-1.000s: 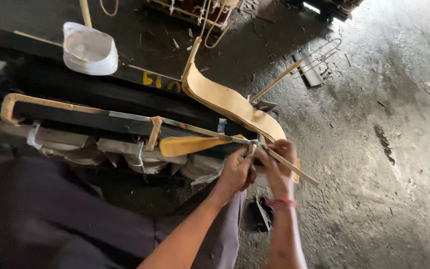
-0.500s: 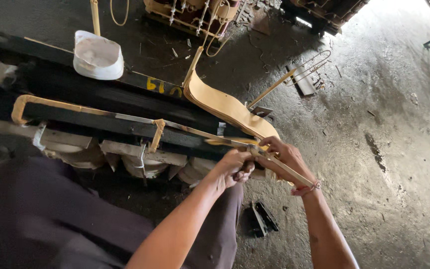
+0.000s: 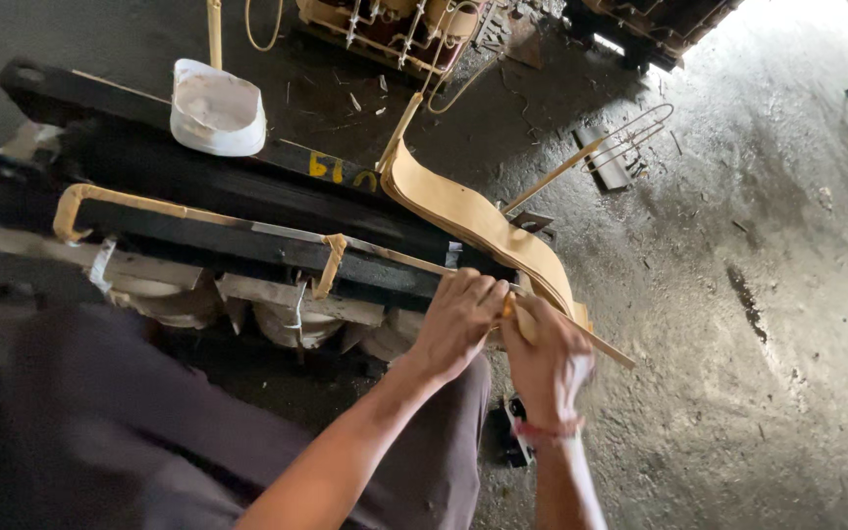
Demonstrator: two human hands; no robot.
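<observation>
My left hand (image 3: 458,322) and my right hand (image 3: 546,355) are closed side by side around a thin tan cane rod (image 3: 596,343) at the near end of a curved, pale wooden chair piece (image 3: 473,218). The rod's tip pokes out past my right hand toward the floor. The chair piece leans on a black metal beam (image 3: 238,186), and a long cane-wrapped bar (image 3: 198,218) with a bent end runs along the beam toward my hands. What lies under my fingers is hidden.
A white bucket (image 3: 216,110) stands on the black beam at the upper left. A wire rack (image 3: 630,137) and a slim stick lie on the wet concrete floor (image 3: 768,294). More frames with cane sit at the top. My dark trousers fill the lower left.
The flat tan strip seen sticking out left of my hands a second ago is gone from view. Both hands have drawn closer together on the rod, and the view has shifted slightly.
</observation>
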